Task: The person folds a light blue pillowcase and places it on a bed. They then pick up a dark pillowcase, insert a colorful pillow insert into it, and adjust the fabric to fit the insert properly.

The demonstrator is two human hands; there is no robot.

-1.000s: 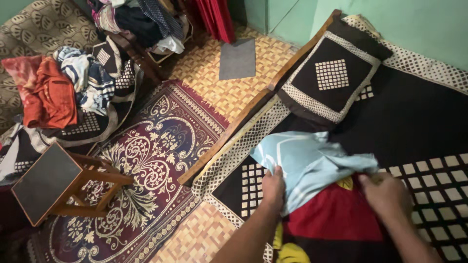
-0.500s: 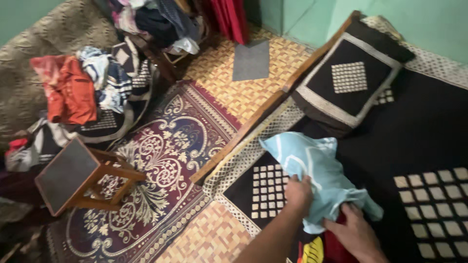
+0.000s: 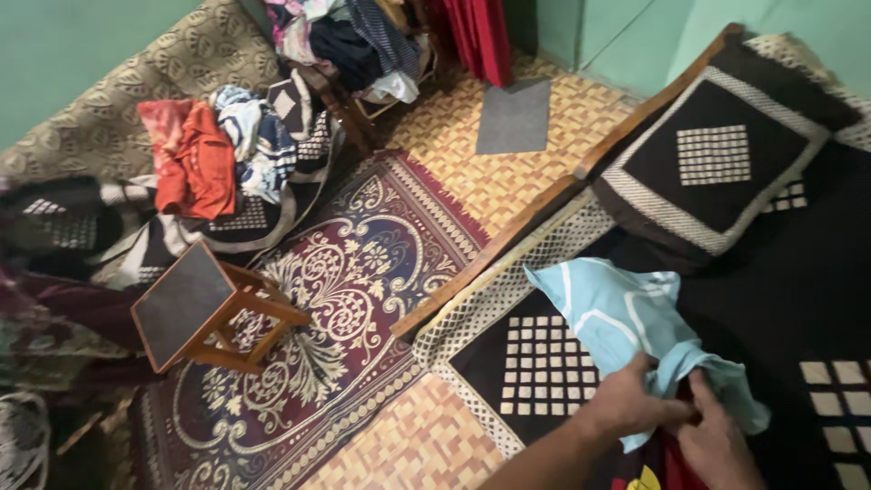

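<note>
Gripping the light blue cloth with white lines [image 3: 626,313], I am closing the fingers of my left hand [image 3: 626,408] around its near, bunched end, so the fabric is gathered into one narrow neck there. My right hand [image 3: 717,445] is just beside it, touching the same bunch from the right; its fingers are curled onto the cloth, but how firmly they are pinching I cannot tell, because the fabric is covering the tips. The far part of the cloth is spreading loose and wide on the dark bed cover with pale squares [image 3: 544,363], I think because only the near end is being held. Under my hands a red and yellow fabric [image 3: 667,467] is showing at the near edge.

Far and to the right, a dark cushion with a pale square pattern [image 3: 717,163] is leaning at the head of the bed, well apart from the cloth. To the left, on the floor, a maroon patterned rug [image 3: 336,299] is lying beside the wooden bed frame [image 3: 508,245]. A small wooden stool with a dark top [image 3: 204,304] is lying tipped on the rug. Further left, an orange garment [image 3: 195,163] is resting on a pile of mixed clothes [image 3: 263,145], and a grey mat [image 3: 514,118] is lying on the woven floor.
</note>
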